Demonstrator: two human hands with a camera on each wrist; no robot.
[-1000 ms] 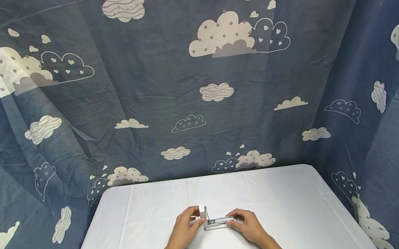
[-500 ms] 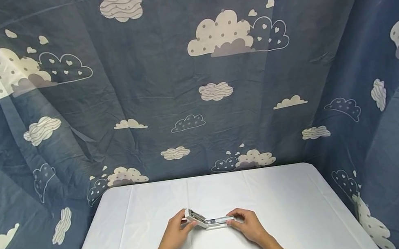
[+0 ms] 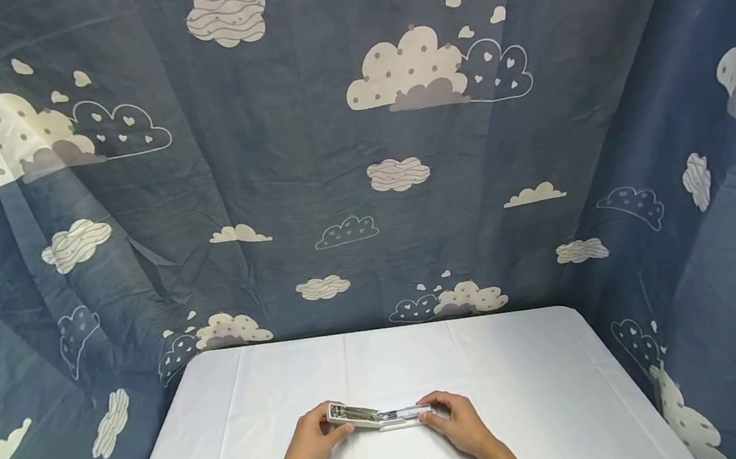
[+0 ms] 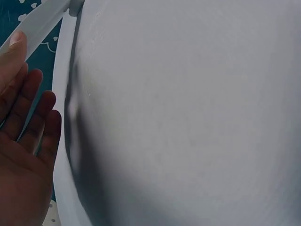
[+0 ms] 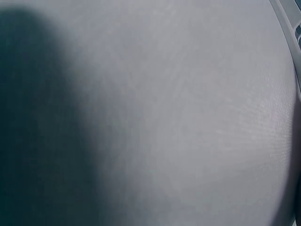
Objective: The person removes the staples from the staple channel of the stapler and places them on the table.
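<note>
A white stapler (image 3: 389,418) lies opened out in the head view, its top arm (image 3: 356,414) swung over to the left so the metal inside faces up. My left hand (image 3: 312,440) grips the far end of that arm between thumb and fingers. At the other end, my right hand (image 3: 460,422) pinches the magazine and base, fingers behind and thumb in front. In the left wrist view, the left hand (image 4: 23,155) shows at the left edge, thumb on the pale stapler arm (image 4: 41,23). The right wrist view shows mostly white surface and a dark blur.
Under the hands is a table with a white cover (image 3: 528,378), its far edge running straight across. Behind and on both sides hangs a dark blue curtain (image 3: 290,140) with printed clouds.
The stapler's top arm has swung from upright down to the left, the left hand moving left and down with it. The right hand has stayed in place on the magazine end.
</note>
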